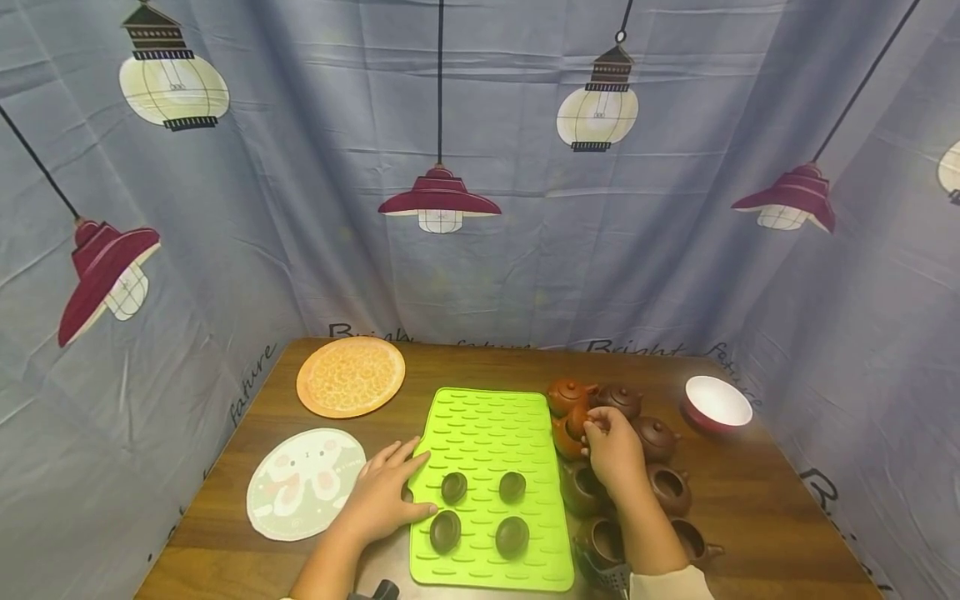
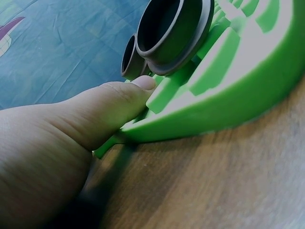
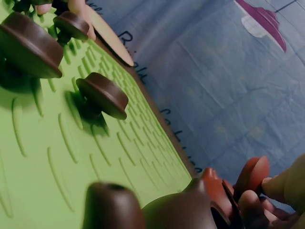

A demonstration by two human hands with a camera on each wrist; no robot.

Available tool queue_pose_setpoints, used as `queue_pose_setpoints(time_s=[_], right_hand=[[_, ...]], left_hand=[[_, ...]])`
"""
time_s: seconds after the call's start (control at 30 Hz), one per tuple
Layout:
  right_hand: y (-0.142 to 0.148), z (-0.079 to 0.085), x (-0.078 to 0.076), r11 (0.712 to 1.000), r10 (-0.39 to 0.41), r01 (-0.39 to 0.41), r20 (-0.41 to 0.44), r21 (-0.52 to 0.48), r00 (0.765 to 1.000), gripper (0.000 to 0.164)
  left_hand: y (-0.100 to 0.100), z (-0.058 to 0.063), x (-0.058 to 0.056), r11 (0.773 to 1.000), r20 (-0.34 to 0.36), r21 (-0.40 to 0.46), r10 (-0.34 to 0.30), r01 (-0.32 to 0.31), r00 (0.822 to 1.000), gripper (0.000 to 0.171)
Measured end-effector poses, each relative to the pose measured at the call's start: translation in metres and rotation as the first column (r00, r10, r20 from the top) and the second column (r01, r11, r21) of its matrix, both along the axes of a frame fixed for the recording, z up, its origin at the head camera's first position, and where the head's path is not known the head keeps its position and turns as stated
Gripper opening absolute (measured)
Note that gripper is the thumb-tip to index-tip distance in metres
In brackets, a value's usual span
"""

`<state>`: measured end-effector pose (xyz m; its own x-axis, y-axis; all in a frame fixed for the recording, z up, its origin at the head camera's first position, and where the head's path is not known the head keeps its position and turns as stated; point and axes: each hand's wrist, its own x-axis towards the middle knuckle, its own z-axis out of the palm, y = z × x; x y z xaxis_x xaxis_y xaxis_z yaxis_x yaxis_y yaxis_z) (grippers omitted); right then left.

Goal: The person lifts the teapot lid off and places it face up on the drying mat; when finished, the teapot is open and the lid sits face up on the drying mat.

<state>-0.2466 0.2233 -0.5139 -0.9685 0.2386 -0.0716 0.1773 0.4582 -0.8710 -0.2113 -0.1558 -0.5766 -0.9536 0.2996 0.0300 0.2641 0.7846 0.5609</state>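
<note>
My right hand (image 1: 617, 450) pinches an orange-red teapot lid (image 3: 255, 174) between thumb and fingers. Just below it stands an orange teapot (image 1: 567, 440) with its mouth uncovered. My left hand (image 1: 382, 496) rests along the left edge of the green drying mat (image 1: 495, 433), fingers spread and thumb on the surface. Several dark brown teapot lids (image 1: 512, 537) lie upside down on the mat's near half. One of them (image 2: 174, 33) is right beside my left thumb. Uncovered brown teapots (image 1: 670, 490) stand around my right forearm.
Lidded teapots, one orange (image 1: 570, 395) and two brown, stand at the back of the group. A red bowl with a white inside (image 1: 717, 403) sits far right. Left of the mat lie a round orange placemat (image 1: 350, 377) and a pale rabbit placemat (image 1: 303, 487). A printed curtain (image 1: 495, 283) encloses the table.
</note>
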Motion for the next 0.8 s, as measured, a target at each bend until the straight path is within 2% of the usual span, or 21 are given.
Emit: queue_pose_setpoints(time_s=[0.27, 0.4, 0.63, 0.8], right_hand=[[-0.0018, 0.0036, 0.0024, 0.993, -0.019, 0.021, 0.024, -0.118, 1.0, 0.032], [-0.0013, 0.0037, 0.0031, 0.975, -0.019, 0.03, 0.049, -0.222, 0.999, 0.036], [-0.0039, 0.0011, 0.0024, 0.894, 0.011, 0.029, 0.088, -0.447, 0.996, 0.039], [-0.0077, -0.0031, 0.0041, 0.847, 0.035, 0.023, 0.1, -0.53, 0.994, 0.039]], left_hand=[[-0.0005, 0.0001, 0.0002, 1.0, 0.002, 0.001, -0.001, 0.001, 1.0, 0.09], [-0.0002, 0.0002, 0.0006, 1.0, 0.009, 0.009, 0.0, 0.0, 1.0, 0.089], [0.0003, 0.0008, 0.0001, 1.0, 0.0, 0.002, 0.001, -0.001, 1.0, 0.089], [0.0006, 0.0005, -0.0003, 1.0, -0.001, -0.003, 0.002, -0.002, 1.0, 0.089]])
